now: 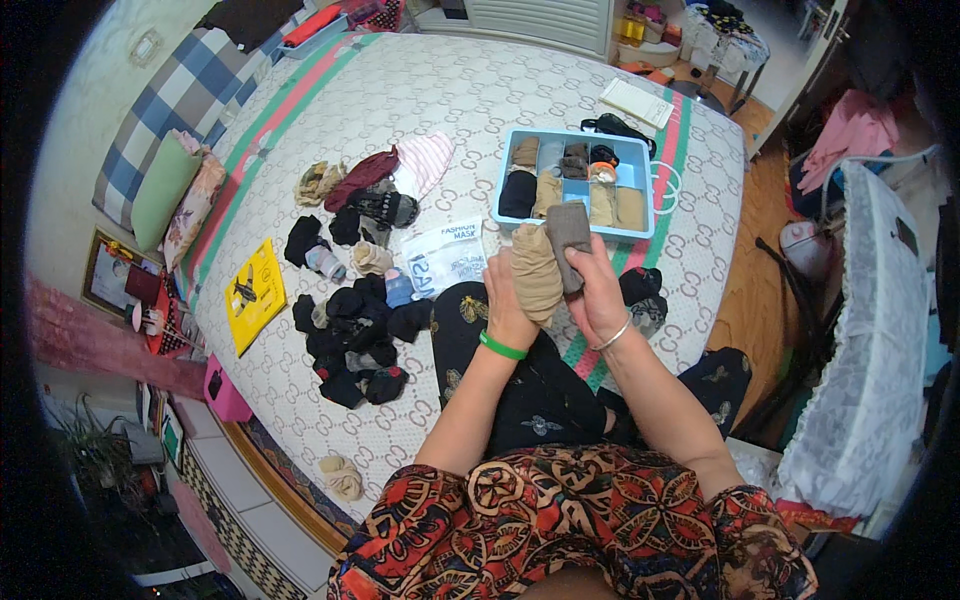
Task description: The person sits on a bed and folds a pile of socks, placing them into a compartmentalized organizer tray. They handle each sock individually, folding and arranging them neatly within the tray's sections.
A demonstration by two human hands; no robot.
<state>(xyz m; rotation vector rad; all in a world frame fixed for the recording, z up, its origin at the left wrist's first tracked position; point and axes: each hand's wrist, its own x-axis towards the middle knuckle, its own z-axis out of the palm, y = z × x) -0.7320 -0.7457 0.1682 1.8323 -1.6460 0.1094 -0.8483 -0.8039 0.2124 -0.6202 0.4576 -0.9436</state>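
Observation:
My left hand (508,300) holds a rolled beige stocking or sock (535,274), with the green wristband just below. Against its right side, my right hand (598,289) grips a folded grey-brown sock (569,244), thumb on top. Just beyond both hands stands a light blue divided box (639,229) holding rolled beige, black, grey and brown pieces in its compartments. Left of my hands lie a white plastic mask packet (445,259) and a heap of dark socks (358,319). Farther up are a maroon cloth (362,176) and a pink-striped white cloth (425,163).
A patterned bedspread (465,97) lies under everything. A yellow packet (256,297) is at the left, a beige bundle (341,478) near the bed's lower edge. Black socks (643,300) lie by my right forearm; a white notepad (636,103) lies beyond the box.

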